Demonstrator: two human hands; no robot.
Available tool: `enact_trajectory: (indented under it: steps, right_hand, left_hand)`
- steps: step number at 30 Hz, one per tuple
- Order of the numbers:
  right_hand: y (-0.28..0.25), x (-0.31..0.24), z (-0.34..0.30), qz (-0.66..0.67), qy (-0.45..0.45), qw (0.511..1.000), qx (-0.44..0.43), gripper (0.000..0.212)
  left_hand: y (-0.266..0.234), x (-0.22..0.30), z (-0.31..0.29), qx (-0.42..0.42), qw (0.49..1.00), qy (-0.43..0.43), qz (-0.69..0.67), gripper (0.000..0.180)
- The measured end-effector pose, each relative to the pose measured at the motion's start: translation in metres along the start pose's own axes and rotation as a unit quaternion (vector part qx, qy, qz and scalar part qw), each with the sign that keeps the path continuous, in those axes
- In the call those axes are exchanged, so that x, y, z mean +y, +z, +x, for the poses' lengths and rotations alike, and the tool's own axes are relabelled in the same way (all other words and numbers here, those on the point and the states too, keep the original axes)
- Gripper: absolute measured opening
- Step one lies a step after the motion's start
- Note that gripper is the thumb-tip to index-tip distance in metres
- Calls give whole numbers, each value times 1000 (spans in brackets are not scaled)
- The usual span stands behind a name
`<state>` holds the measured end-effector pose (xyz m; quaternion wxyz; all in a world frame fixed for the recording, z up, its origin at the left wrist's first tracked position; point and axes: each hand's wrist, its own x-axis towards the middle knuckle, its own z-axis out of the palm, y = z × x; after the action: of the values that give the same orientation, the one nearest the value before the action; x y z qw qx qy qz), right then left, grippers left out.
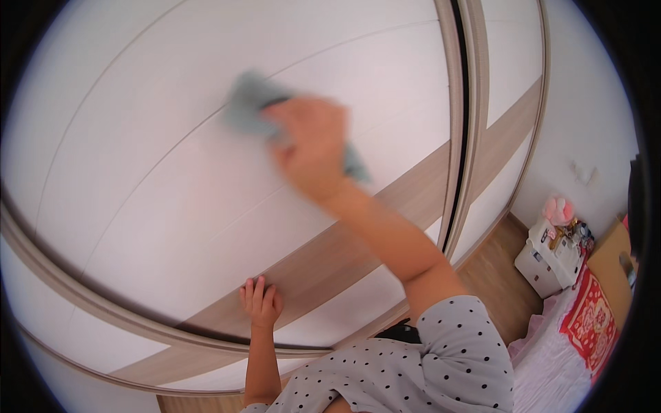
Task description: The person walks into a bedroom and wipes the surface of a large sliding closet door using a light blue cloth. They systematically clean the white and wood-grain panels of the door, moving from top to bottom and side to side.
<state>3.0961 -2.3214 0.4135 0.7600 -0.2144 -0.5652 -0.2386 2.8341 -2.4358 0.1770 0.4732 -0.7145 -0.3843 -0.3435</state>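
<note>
At a white wardrobe door (158, 206), clutching a blue-green cloth (248, 103), blurred, in the right hand (310, 144), up above the brown band (330, 265). Resting the left hand (261, 303) on that band, fingers straight, grasping nothing. Both well apart from a white box (540, 268) off to the right.

The door panel (172, 206) stood before the person, crossed low down by a band (337, 256). Above that band, the cloth (244, 103) was against the panel under the right hand (313, 144); the left hand (260, 303) was on the band, lower and farther left. Right of it all, beyond an upright frame (451, 89), came another door panel (513, 41). Farther right (past some floor (499, 292)) a box (540, 268) stood near the wall (571, 138), the bed (551, 351) nearer the person.
</note>
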Motion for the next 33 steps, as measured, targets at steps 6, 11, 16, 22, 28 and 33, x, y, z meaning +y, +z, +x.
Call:
enact_trajectory:
  steps: [6, 11, 16, 22, 28, 33]
  right_hand:
    - [-90, 173, 21, -195, 148, 960, 134, 47]
    - [-63, 148, 8, -190, 121, 962, 151, 51]
    - [-20, 15, -53, 52, -36, 998, 17, 42]
    - [-25, 27, -56, 133, -103, 982, -85, 24]
    - [-62, 142, 36, -126, 1, 985, 122, 32]
    - [-79, 201, 109, -234, 69, 959, 141, 28]
  left_hand:
    - [4, 2, -4, -4, 1000, 5, -12, 9]
    - [6, 11, 3, 11, 1000, -9, -3, 8]
    - [4, 8, 3, 10, 1000, 3, 2, 8]
    - [7, 1, 4, 5, 1000, 19, 8, 8]
    - [3, 6, 3, -3, 999, 17, 31, 8]
    - [0, 6, 5, 0, 999, 18, 34, 8]
